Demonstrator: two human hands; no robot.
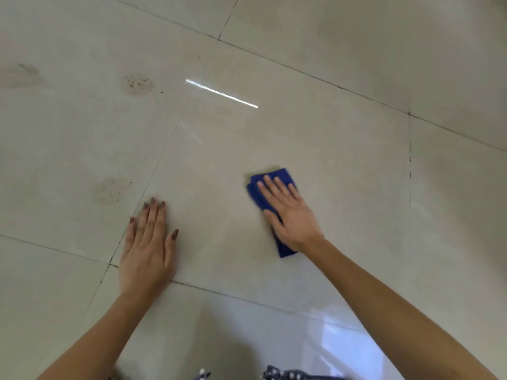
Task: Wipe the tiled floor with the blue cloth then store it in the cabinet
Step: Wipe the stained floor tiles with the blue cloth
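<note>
My right hand (pixel 290 212) presses the cloth (pixel 274 182) flat on the floor (pixel 329 133), fingers straight; my left hand (pixel 148 242) rests released beside it. Dirty patches (pixel 137 84) lie farther left.

Nothing for you to read in this one, honestly: no letters, numbers, logos or labels I can make out. The blue cloth (pixel 284 249) is plain, the tiled floor (pixel 329 133) has none either, and the spotted fabric (pixel 277 374) at the near edge only shows dots.
</note>
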